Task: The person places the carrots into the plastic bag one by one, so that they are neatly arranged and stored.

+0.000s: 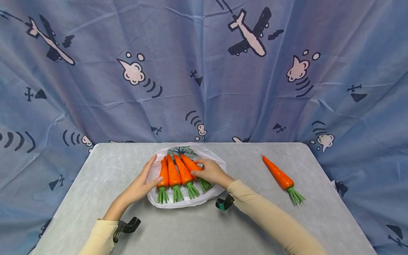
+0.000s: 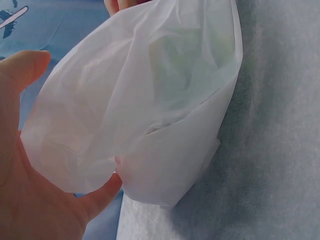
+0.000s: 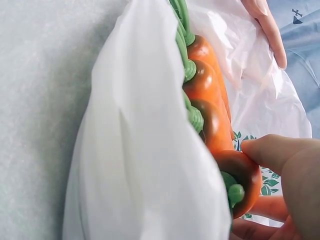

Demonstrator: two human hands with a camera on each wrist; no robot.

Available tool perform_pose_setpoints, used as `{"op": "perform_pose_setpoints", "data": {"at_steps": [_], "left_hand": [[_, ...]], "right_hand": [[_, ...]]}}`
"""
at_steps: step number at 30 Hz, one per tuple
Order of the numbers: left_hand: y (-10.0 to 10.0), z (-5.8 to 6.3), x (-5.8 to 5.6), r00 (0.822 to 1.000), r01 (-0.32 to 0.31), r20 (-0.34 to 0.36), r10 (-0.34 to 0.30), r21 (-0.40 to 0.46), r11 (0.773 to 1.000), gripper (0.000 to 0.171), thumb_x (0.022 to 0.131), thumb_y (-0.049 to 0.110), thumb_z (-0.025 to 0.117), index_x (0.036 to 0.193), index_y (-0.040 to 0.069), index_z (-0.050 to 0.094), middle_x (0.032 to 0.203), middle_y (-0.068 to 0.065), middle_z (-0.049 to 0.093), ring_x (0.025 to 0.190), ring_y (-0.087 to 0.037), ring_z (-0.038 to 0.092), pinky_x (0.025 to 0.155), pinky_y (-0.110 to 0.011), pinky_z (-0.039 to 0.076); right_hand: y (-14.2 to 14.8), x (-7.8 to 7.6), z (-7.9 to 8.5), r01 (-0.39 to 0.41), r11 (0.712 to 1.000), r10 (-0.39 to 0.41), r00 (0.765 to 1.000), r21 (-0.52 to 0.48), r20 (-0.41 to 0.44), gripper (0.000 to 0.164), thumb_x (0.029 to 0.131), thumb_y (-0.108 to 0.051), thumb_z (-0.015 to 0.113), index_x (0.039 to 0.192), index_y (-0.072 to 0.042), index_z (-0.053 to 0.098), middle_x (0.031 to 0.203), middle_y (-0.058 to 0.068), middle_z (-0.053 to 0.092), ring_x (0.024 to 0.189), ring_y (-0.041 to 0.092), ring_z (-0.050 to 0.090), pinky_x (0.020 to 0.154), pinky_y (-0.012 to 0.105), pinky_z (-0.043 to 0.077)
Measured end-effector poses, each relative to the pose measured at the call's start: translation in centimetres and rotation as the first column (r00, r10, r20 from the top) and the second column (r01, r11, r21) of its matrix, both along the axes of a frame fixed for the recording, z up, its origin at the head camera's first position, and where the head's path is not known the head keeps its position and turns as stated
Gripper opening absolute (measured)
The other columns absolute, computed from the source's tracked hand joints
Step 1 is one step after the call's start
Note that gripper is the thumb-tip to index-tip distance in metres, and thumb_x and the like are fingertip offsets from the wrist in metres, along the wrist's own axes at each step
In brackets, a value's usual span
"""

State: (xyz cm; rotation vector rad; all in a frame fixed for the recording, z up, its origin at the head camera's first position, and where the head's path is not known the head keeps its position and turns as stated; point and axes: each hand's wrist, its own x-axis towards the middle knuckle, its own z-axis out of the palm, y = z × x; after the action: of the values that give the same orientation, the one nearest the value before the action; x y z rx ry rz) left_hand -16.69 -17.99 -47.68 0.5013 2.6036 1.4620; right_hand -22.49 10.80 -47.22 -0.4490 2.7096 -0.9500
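Note:
Several orange carrots (image 1: 174, 177) with green stem ends lie side by side on a white plastic bag (image 1: 188, 204) with a green leaf print. At the right of this row, my right hand (image 1: 211, 172) pinches the last carrot (image 3: 243, 167), thumb on top and fingers beneath it in the right wrist view. My left hand (image 1: 140, 186) is spread along the bag's left edge, its thumb beside the leftmost carrot (image 1: 163, 173). Seen from the left wrist, a fingertip of that hand touches the white plastic, which hides the carrots there.
Another carrot (image 1: 278, 173) lies apart on the right of the grey table (image 1: 251, 226), its green end toward the front. A blue curtain (image 1: 178, 71) printed with planes hangs behind the table's far edge.

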Motion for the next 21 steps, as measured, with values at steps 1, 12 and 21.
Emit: {"op": "perform_pose_setpoints", "data": {"at_steps": [1,12,21], "left_hand": [[0.01,0.00,-0.01,1.000,0.000,0.001,0.000,-0.002,1.000,0.085,0.098,0.030,0.061,0.161,0.025,0.003,0.168,-0.017,0.004,0.153,-0.045,0.008,0.118,-0.071,0.013],[0.17,-0.06,-0.14,1.000,0.003,0.001,-0.003,-0.015,1.000,0.085,0.098,0.031,0.061,0.161,0.024,0.003,0.168,-0.015,0.003,0.153,-0.044,0.007,0.118,-0.071,0.013],[0.19,-0.14,-0.20,1.000,0.007,-0.002,-0.008,-0.021,1.000,0.086,0.098,0.031,0.061,0.161,0.024,0.003,0.168,-0.015,0.004,0.153,-0.044,0.007,0.118,-0.071,0.012]], "right_hand": [[0.01,0.02,-0.04,0.001,1.000,-0.001,1.000,0.000,-0.001,0.053,0.087,-0.034,0.072,0.132,-0.009,0.063,0.081,0.004,0.068,0.065,0.011,0.054,0.058,0.022,0.044],[-0.06,0.52,-0.78,-0.003,0.999,0.003,1.000,0.046,0.001,0.055,0.088,-0.033,0.069,0.135,-0.005,0.059,0.121,0.014,0.070,0.101,0.023,0.066,0.092,0.041,0.054],[-0.23,0.75,-0.57,-0.001,0.998,0.000,1.000,0.068,0.008,0.055,0.090,-0.034,0.068,0.136,-0.006,0.058,0.130,0.015,0.066,0.115,0.028,0.064,0.102,0.044,0.051]]}}
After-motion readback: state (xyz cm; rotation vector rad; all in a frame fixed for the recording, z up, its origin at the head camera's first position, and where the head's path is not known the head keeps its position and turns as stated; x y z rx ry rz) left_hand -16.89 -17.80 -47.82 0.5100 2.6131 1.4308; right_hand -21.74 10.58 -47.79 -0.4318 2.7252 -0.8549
